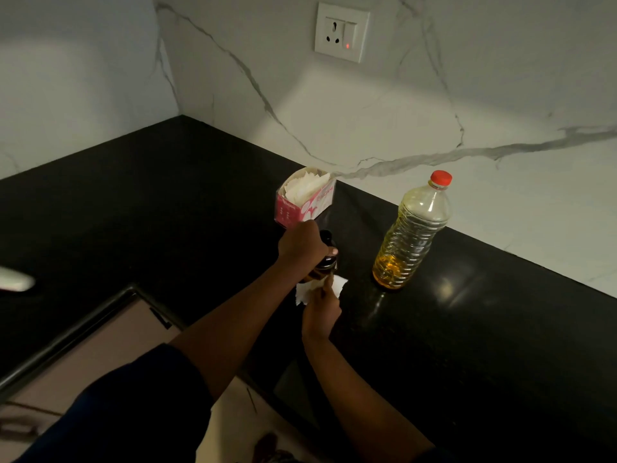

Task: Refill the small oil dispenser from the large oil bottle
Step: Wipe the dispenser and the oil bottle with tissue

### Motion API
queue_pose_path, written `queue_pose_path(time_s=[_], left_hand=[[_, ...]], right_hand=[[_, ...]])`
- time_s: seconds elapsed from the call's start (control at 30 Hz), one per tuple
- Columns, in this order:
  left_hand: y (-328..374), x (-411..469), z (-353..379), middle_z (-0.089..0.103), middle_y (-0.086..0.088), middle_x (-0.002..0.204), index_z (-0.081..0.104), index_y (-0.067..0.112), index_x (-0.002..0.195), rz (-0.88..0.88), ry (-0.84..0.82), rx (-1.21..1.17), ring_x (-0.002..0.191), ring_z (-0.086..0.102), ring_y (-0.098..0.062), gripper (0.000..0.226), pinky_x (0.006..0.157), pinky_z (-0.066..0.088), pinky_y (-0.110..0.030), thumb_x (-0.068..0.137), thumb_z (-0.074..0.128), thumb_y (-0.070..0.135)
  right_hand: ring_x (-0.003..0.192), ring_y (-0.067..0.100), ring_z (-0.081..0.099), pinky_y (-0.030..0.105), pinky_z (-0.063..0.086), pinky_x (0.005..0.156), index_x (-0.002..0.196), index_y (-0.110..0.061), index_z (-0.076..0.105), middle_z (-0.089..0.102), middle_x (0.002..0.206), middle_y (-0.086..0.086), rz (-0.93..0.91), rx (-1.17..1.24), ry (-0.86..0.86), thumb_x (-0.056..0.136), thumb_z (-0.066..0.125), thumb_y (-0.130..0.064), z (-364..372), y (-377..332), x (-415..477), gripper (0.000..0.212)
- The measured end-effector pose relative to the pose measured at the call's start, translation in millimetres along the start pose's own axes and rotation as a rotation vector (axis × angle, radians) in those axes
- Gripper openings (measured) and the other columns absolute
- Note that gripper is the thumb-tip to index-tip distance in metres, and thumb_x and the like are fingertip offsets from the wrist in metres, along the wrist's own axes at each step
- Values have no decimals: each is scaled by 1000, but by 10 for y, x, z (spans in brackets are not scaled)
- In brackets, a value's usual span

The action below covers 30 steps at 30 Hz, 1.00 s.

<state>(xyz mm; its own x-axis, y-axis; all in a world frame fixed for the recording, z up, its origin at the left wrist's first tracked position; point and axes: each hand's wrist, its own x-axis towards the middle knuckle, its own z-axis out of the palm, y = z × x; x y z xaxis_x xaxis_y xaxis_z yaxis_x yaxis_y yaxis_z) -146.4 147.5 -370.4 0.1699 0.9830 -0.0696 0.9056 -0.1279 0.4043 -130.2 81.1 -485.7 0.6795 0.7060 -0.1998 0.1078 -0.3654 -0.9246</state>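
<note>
**Dispenser**: small, dark-topped, stood upright on the black counter at the centre of view. It is gripped from above by the left hand, with the fingers curled over its top and the thumb laid on the side facing 3 o'clock. The oil level inside cannot be told, as the body is mostly hidden.

**Tissue**: white, crumpled, held against the dispenser's foot at its 6 o'clock. It is pinched by the right hand. Which fingers meet on it cannot be told in the dim light.

**Bottle**: large, clear and ribbed, placed near the dispenser at its 3 o'clock and touched by neither hand. The red cap is on, and oil is seen only in the lower part.

**Tissue box**: pink and white, open-topped, just behind the dispenser at 12 o'clock.

**Socket**: set in the marble wall, toward 12 o'clock, with a red lamp lit.

**Step judged:** the dispenser's outside is being wiped.

**Handling note:**
- The glass is likely to be slippery, so the top grip is best held firm and straight down.
- The tissue should be drawn round the foot rather than pushed sideways against it.
- A clean fold should be turned outward once the tissue is soaked.
</note>
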Motion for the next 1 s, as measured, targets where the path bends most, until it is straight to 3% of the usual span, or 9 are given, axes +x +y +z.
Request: queue_pose_path(time_s=[0.13,0.27,0.4,0.53,0.63,0.7,0.83,0.9,1.0], left_hand=[[0,-59,-15,62,-6,100,54,11,105,27,22,15,90,61,-18,44,68,45,-25,81,64,46],[15,-72,-5,63,-7,105,55,11,108,40,56,54,96,62,-20,42,67,43,-25,83,63,44],[31,-69,-8,63,-8,105,55,11,108,32,52,59,95,62,-20,42,69,46,-26,83,63,44],[29,-74,-8,62,-8,105,55,10,109,30,57,73,94,61,-19,43,66,43,-25,84,62,45],[38,-72,-11,62,-8,105,55,10,109,28,55,99,94,61,-19,43,66,42,-24,84,62,45],[41,-72,-13,63,-7,103,56,10,108,34,62,109,93,61,-19,42,65,42,-24,84,62,45],[28,-50,-7,64,-8,105,55,10,107,60,57,114,93,62,-19,44,68,44,-25,84,60,48],[21,-19,-73,61,-9,111,51,11,112,45,12,94,100,60,-21,58,71,43,-27,79,62,56],[-13,91,-192,49,-11,128,36,11,131,-3,-123,78,117,51,-27,88,81,43,-32,69,63,68]], right_hand=[[91,22,64,34,52,83,124,-11,56,66,100,9,71,74,41,96,33,-5,7,-100,142,37],[74,8,57,5,41,60,138,-14,44,66,101,8,-42,108,113,96,34,0,-65,-273,129,46],[76,12,59,-2,38,58,136,-10,45,67,107,10,-113,127,142,95,43,0,-74,-210,-61,42],[76,10,58,11,44,66,133,-14,51,69,103,8,-13,112,79,96,45,-6,-60,-132,2,38],[99,17,62,25,49,86,125,-12,59,66,111,4,159,248,106,95,47,-8,-116,-218,154,32],[103,17,62,31,51,92,117,-11,64,66,115,3,203,319,158,93,48,-4,-151,-334,235,30],[85,15,64,31,55,83,107,-5,68,68,96,4,258,723,131,89,51,4,-333,-596,270,27],[80,17,62,29,52,79,107,2,64,66,89,7,259,980,19,89,45,8,-465,-659,282,27],[71,20,65,29,55,67,96,-3,62,67,80,10,348,1268,-136,94,43,-2,-624,-673,321,19]])
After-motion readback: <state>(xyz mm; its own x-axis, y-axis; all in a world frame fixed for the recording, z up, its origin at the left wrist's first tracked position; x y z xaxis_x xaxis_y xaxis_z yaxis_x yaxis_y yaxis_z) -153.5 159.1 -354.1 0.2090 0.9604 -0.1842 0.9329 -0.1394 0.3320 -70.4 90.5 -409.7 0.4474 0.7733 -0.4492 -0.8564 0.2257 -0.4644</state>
